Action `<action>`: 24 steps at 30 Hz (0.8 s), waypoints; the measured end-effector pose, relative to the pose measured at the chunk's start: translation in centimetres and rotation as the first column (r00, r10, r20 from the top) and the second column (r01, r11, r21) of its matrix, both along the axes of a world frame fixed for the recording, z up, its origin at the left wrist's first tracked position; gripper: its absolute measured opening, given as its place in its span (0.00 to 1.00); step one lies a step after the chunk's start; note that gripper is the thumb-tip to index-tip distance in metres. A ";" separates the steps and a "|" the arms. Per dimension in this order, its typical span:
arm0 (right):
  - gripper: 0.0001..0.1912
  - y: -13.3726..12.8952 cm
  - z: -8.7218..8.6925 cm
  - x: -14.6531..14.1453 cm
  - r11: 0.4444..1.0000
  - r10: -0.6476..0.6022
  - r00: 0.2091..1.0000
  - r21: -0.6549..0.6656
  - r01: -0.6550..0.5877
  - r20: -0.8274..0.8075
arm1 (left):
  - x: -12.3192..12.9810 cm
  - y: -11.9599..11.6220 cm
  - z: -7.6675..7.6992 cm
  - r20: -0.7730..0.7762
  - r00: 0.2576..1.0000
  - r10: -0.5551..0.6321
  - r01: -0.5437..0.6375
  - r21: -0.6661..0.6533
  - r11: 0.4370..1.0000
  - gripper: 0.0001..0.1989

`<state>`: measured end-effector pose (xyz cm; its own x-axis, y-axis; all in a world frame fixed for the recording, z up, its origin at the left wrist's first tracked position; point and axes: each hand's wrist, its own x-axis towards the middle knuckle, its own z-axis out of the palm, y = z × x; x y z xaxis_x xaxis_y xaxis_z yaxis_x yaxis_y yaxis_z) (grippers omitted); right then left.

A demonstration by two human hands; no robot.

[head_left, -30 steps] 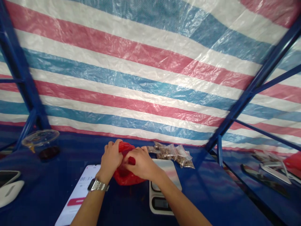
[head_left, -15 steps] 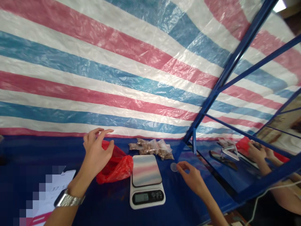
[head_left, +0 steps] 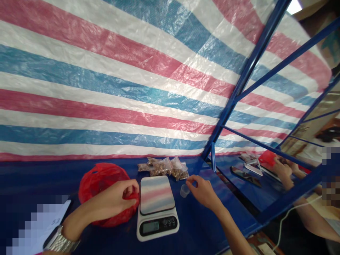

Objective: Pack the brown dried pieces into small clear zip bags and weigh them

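My left hand [head_left: 122, 194], a metal watch on its wrist, is closed on the right-hand edge of a red plastic bag [head_left: 90, 182]. The bag's mouth gapes upward; its contents are too dark to make out. Beside it lies a white kitchen scale [head_left: 157, 196] with a bare, shiny plate and a display that seems to read 0.0. To the right of the scale, my right hand [head_left: 203, 191] pinches the rim of a small clear plastic cup [head_left: 184, 191]. Several small clear bags of brownish bits [head_left: 162, 167] lie behind the scale.
A phone [head_left: 57, 223], partly blurred out, lies at the lower left. Striped plastic sheeting [head_left: 119, 88] hangs behind the blue table. A blue metal frame [head_left: 235, 101] rises on the right. Beyond it, another person's hands [head_left: 283, 170] are near a red bag [head_left: 267, 158].
My left hand has come down and right, taking hold of the red bag's edge; the bag is now spread wider. The cup in my right hand has tipped more upright. The view has shifted slightly.
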<state>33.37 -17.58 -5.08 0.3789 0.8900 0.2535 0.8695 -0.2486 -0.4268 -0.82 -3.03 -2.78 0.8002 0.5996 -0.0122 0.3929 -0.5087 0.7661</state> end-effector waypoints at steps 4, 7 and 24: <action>0.14 3.0 2.0 -1.7 0.999 0.037 0.999 0.039 -0.037 0.010 | -0.4 0.0 -0.4 -0.022 0.998 -0.051 0.048 -0.123 0.991 0.06; 0.14 6.7 3.4 -3.3 0.998 0.057 0.998 -0.031 -0.057 0.014 | -0.9 0.1 -0.1 -0.041 0.994 -0.101 0.092 -0.172 0.981 0.05; 0.18 12.7 8.3 -7.4 0.941 0.332 0.795 0.238 -0.241 -0.508 | 0.7 -0.3 2.6 0.540 0.776 0.326 -0.271 -0.182 0.945 0.19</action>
<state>25.93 -4.88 3.23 0.2280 0.9463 0.2293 0.5127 0.0835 -0.8545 -0.17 -3.34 -0.16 0.4652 0.8279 0.3133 0.0060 -0.3569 0.9341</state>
